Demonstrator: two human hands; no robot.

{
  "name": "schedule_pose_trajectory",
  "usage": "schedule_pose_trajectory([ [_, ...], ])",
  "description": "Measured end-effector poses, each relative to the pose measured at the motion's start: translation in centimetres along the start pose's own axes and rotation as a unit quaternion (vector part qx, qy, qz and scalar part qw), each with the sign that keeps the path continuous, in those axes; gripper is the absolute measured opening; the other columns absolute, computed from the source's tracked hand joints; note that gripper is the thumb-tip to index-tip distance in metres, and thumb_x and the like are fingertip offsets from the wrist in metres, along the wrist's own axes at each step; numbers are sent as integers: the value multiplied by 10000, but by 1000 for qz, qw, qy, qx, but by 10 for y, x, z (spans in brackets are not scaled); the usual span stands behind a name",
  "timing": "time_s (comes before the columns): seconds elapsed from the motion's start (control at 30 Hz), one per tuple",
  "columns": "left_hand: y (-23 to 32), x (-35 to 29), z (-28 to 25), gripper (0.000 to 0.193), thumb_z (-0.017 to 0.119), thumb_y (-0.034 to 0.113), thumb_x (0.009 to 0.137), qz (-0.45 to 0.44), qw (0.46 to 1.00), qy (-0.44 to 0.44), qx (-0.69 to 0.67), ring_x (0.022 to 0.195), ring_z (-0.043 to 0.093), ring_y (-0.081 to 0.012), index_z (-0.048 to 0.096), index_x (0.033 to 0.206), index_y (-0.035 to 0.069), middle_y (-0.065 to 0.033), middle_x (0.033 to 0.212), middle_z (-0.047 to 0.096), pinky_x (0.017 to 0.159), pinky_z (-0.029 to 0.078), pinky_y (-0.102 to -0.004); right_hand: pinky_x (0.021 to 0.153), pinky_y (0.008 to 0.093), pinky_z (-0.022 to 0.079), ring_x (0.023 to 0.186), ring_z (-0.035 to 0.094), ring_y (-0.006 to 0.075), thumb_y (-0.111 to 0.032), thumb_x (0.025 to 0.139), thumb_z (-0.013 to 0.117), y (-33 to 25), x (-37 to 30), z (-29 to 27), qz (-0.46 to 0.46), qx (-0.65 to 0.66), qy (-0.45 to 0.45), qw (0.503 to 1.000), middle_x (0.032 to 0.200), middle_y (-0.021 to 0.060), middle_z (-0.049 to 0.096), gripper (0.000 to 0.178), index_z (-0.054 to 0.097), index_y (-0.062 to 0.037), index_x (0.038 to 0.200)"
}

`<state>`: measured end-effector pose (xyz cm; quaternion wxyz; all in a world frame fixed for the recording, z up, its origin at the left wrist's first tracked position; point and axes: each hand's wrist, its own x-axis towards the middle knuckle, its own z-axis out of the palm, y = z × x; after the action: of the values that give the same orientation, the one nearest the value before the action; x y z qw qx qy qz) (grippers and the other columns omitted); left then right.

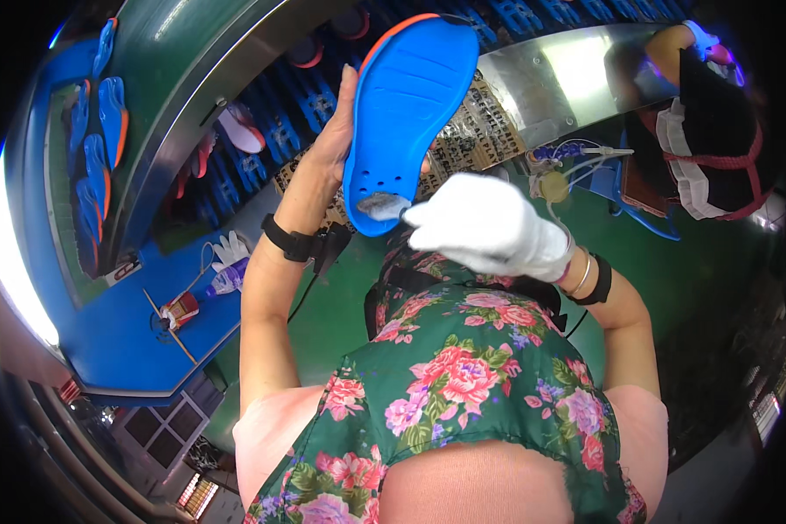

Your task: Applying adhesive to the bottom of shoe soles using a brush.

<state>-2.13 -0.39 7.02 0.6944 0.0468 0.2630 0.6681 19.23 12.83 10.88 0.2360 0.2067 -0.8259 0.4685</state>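
blue insole (410, 105) partly hides printed sheet (489, 127) | table (113, 336): red container (181, 311), bottle (230, 276)

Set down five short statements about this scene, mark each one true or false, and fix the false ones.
1. The bare left hand holds a blue insole. True.
2. The right hand wears a black glove. False: the right hand wears a white glove.
3. The insole's small holes lie near the end closest to the person's body. True.
4. The right hand is empty. False: it appears to hold a brush-like tool at the insole's lower end.
5. A red container is on the blue table to the person's left. True.
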Motion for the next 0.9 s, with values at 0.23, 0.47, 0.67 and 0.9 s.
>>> schedule_pose_trajectory([
  [0.23, 8, 8, 1, 1060, 289, 862, 857, -35, 980, 140, 138, 913, 722, -380, 369, 1510, 31, -262, 1225, 634, 769, 630, -524, 783, 359, 555, 886, 698, 246, -71, 775, 786, 12, 8, -13, 69, 105, 4, 992, 973, 79, 745, 188, 765, -93, 960],
  [0.47, -18, 4, -24, 985, 274, 816, 915, 1, 998, -47, -42, 1017, 694, -397, 378, 1512, 40, -218, 1279, 626, 832, 603, -557, 716, 269, 559, 805, 695, 133, 10, 816, 731, 10, 3, -31, 397, 335, 136, 844, 1016, 132, 754, 120, 757, 5, 933],
  [0.67, -66, 15, -1, 628, 420, 513, 1042, 120, 984, 112, -62, 1271, 565, -344, 444, 1454, 40, -180, 1432, 534, 1078, 474, -493, 794, 270, 560, 881, 695, 147, 11, 868, 712, 24, 13, -41, 346, 273, 275, 854, 1041, 116, 744, 177, 746, 9, 1041],
  [0.9, -73, 4, 7, 530, 488, 388, 1052, 2, 990, 134, 34, 1190, 615, -412, 442, 1438, 29, -229, 1387, 549, 960, 573, -498, 788, 315, 564, 879, 705, 165, -44, 816, 775, 31, 3, -48, 257, 103, 170, 946, 965, 85, 740, 157, 758, -52, 972],
])
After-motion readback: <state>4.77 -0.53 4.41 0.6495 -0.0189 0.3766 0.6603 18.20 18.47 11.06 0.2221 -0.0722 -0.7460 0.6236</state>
